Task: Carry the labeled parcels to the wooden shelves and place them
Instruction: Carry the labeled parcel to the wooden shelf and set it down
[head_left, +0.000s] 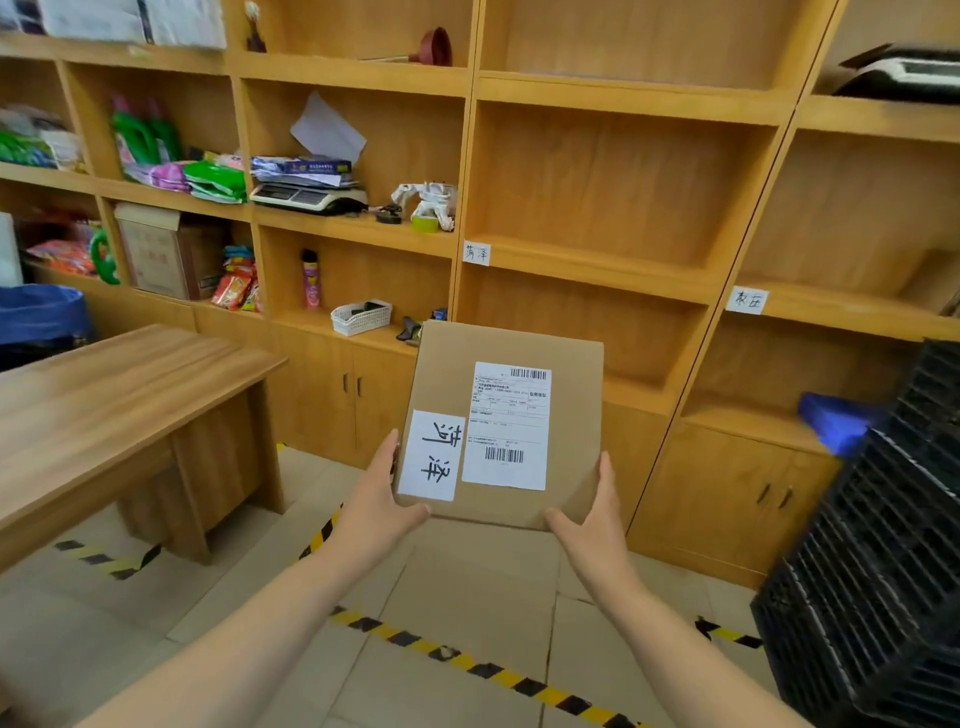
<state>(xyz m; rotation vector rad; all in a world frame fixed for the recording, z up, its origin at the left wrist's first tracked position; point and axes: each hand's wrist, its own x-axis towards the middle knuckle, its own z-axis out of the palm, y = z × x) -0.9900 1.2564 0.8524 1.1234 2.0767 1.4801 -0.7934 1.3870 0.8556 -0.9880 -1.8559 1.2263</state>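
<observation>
Cardboard parcel (506, 423), bearing a printed shipping label (509, 426) and a handwritten white tag (434, 456), is held in mid-air before the wooden shelves (613, 260). Left hand (376, 501) and right hand (597, 519) clasp its near corners. Table (104, 395) stands left.

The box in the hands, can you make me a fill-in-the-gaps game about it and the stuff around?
1. The cardboard box is held by ____ hands.
2. The box carries ____ white labels.
3. The wooden table stands on the person's ____ side.
4. The tape on the floor is striped yellow and ____.

Missing words: two; two; left; black
</observation>
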